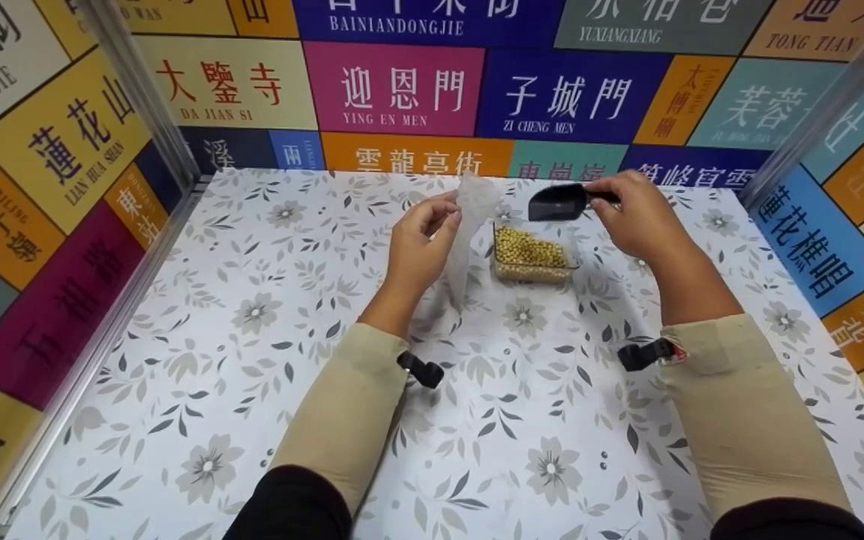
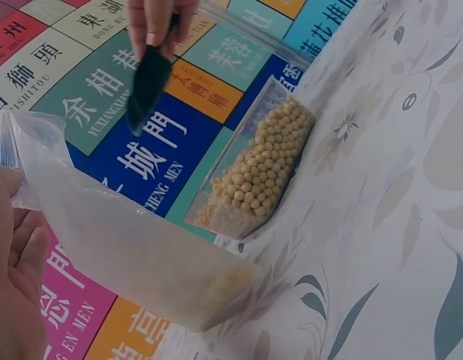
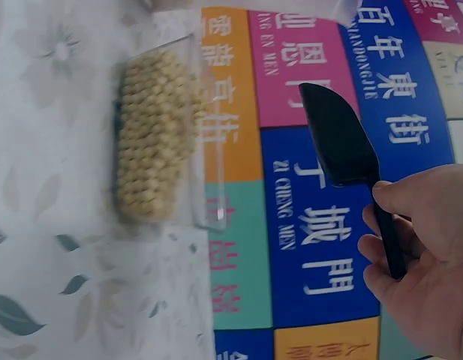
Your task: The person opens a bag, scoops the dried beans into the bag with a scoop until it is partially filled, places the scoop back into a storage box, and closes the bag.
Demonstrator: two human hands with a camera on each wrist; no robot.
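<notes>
A translucent plastic bag hangs upright from my left hand, which pinches its top edge. Some pale yellow contents show through at the bag's bottom in the left wrist view. My right hand grips the handle of a small black scoop, held above the table. Just below the scoop, a clear rectangular container full of round yellow soybeans stands right of the bag. No beans can be made out on the scoop in the right wrist view.
A white tablecloth with grey flowers and leaves covers the table. Colourful panels with Chinese writing rise behind it and along both sides, with metal posts at the corners.
</notes>
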